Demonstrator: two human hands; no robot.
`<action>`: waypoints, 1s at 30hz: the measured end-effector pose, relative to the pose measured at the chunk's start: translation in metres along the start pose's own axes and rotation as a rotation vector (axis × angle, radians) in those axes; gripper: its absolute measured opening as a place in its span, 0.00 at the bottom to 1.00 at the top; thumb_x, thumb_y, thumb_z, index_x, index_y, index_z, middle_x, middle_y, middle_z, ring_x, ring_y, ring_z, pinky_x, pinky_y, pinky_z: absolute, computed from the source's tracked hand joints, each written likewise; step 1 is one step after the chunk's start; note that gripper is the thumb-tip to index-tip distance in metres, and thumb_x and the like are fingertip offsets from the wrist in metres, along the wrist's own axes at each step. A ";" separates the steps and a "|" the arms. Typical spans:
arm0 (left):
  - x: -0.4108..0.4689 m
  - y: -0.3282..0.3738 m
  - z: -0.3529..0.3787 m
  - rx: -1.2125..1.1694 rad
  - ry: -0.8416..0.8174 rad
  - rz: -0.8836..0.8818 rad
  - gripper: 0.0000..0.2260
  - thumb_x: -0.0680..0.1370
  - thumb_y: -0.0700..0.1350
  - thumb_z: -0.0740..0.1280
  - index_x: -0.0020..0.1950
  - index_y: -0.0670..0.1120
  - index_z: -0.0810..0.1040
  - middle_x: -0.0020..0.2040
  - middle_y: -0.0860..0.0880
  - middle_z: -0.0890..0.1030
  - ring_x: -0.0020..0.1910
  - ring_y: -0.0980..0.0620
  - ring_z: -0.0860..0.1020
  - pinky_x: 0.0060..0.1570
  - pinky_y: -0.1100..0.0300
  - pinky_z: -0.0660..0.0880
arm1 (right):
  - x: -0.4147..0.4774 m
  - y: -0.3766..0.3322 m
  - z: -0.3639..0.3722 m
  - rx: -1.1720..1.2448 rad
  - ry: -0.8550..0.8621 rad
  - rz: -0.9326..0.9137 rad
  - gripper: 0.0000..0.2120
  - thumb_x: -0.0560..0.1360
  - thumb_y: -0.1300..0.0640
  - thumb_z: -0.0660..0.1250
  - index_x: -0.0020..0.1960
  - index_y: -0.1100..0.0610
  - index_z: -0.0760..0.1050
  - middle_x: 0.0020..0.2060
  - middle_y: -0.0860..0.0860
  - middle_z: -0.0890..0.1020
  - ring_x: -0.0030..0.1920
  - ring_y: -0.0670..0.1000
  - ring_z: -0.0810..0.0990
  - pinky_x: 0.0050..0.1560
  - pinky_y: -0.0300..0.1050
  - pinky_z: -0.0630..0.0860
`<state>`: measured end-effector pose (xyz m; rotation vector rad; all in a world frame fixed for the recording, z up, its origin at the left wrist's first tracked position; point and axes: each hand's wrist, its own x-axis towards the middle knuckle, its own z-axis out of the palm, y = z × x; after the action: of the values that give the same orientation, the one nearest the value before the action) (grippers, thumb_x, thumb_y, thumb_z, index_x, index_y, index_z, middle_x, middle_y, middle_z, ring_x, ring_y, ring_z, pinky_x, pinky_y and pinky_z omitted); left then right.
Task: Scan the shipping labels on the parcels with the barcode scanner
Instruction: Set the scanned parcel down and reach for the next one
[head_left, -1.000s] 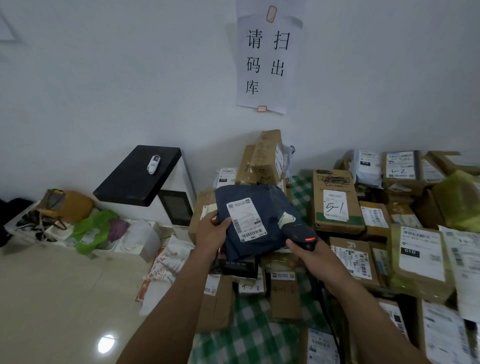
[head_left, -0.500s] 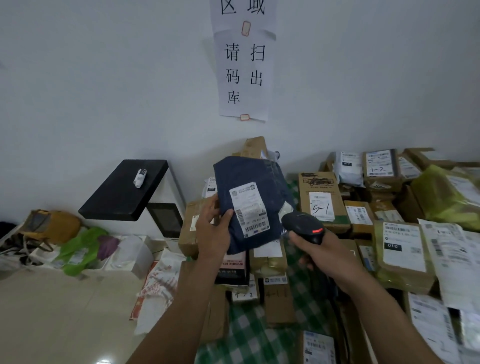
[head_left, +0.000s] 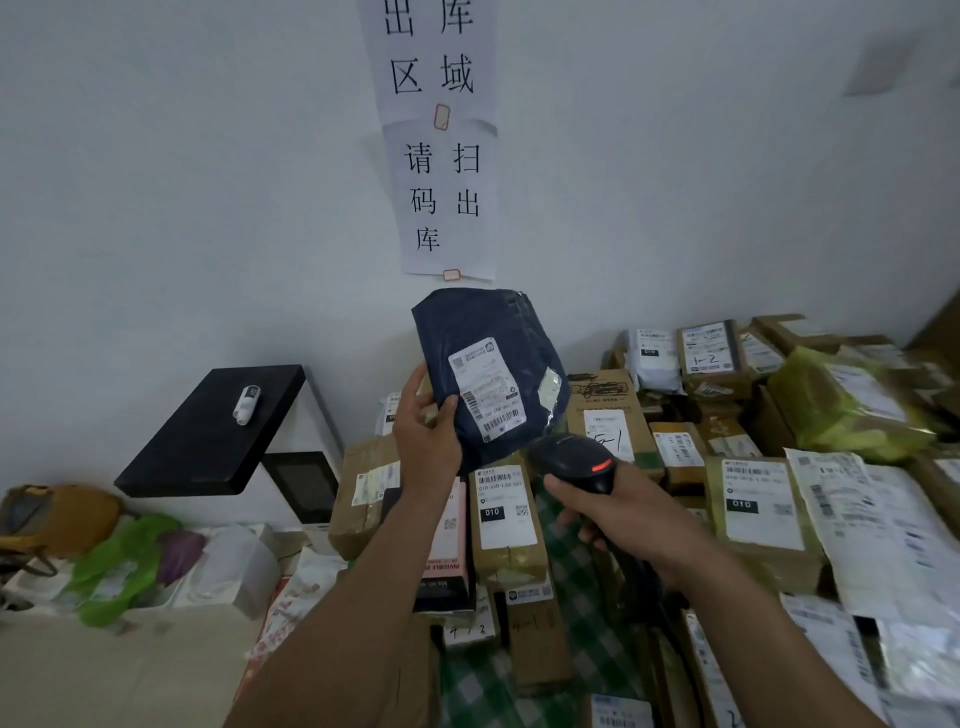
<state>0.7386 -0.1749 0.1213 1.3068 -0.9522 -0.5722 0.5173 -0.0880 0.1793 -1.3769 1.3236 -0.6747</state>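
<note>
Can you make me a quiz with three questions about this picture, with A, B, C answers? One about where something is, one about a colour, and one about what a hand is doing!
1. Where is the small white gadget?
A) on the floor
B) on the black slanted top
C) inside a box

2. What colour is the soft parcel in the left hand?
A) dark blue
B) pink
C) orange

3. What is the right hand doing?
A) waving
B) lying flat
C) gripping the black scanner

Answers: 1 B, it lies on the black surface at the left. 2 A, the bag around its white label is navy. 3 C, the hand wraps round the scanner's handle.
</note>
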 end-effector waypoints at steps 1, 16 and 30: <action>0.000 0.001 0.001 -0.002 0.000 -0.007 0.24 0.82 0.38 0.69 0.75 0.54 0.72 0.54 0.55 0.81 0.49 0.72 0.79 0.43 0.75 0.76 | -0.001 0.000 0.000 0.006 -0.002 -0.002 0.08 0.78 0.43 0.71 0.56 0.40 0.77 0.41 0.49 0.87 0.35 0.44 0.82 0.39 0.38 0.78; 0.000 -0.003 0.005 0.007 -0.014 -0.040 0.23 0.82 0.39 0.69 0.75 0.54 0.72 0.56 0.58 0.80 0.51 0.73 0.78 0.43 0.73 0.77 | 0.002 0.001 -0.006 -0.014 -0.014 0.002 0.09 0.77 0.42 0.72 0.56 0.39 0.76 0.38 0.47 0.86 0.35 0.43 0.82 0.41 0.39 0.79; -0.004 -0.003 0.033 -0.042 -0.058 -0.008 0.23 0.81 0.36 0.69 0.71 0.57 0.73 0.58 0.54 0.83 0.54 0.63 0.81 0.48 0.71 0.78 | 0.005 0.018 -0.028 0.049 0.049 0.013 0.10 0.78 0.42 0.71 0.59 0.40 0.78 0.44 0.43 0.88 0.36 0.43 0.83 0.41 0.40 0.78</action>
<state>0.7091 -0.1901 0.1170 1.2623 -0.9780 -0.6361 0.4865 -0.0982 0.1692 -1.3192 1.3449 -0.7310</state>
